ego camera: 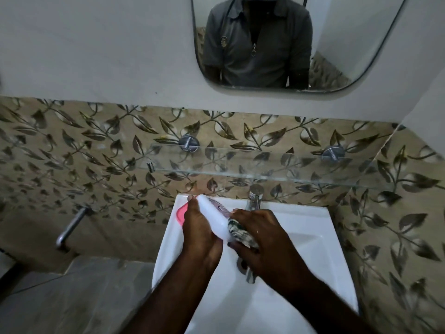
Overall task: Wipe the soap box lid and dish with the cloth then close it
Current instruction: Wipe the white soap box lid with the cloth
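**Cloth against the white soap box shell, over the sink**

The white oblong plastic soap box shell (213, 219) is held tilted at the centre of the frame, above the white ceramic sink (313, 227). I cannot tell whether it is the lid or the dish. The left hand (197, 227) wraps its grip round the shell from the left. The right hand (262, 237), just right of it, holds the bunched green-and-white patterned cloth (240, 231) in a curled grip against the shell's inner face. A pink plastic piece (180, 214) lies on the sink's upper-left rim, partly behind the left hand. A chrome tap (254, 197) stands above the hands, under a clear glass shelf (265, 165).

A bathroom: white sink (313, 227), tap (255, 197), mirror (361, 44).
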{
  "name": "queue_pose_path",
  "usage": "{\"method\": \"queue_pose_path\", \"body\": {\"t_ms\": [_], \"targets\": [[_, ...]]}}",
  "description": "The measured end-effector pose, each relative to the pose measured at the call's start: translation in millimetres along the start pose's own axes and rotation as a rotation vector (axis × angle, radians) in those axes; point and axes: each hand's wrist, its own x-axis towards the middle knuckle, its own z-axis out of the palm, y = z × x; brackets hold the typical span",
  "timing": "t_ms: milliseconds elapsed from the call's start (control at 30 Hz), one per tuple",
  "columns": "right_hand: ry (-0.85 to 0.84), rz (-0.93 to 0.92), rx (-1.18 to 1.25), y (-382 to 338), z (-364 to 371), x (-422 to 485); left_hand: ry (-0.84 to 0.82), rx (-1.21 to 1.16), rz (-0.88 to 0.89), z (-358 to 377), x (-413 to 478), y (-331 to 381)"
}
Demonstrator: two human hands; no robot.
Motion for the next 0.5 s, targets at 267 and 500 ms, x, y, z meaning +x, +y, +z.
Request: {"method": "queue_pose_path", "body": {"t_ms": [267, 500], "targets": [[-0.093, 0.343, 0.341, 17, -37, 31, -0.416, 0.349, -0.255, -69, 5, 21], [-0.213, 0.432, 0.355, 11, -18, 38, -0.910, 0.251, -0.595, -67, 0, 11]]}}
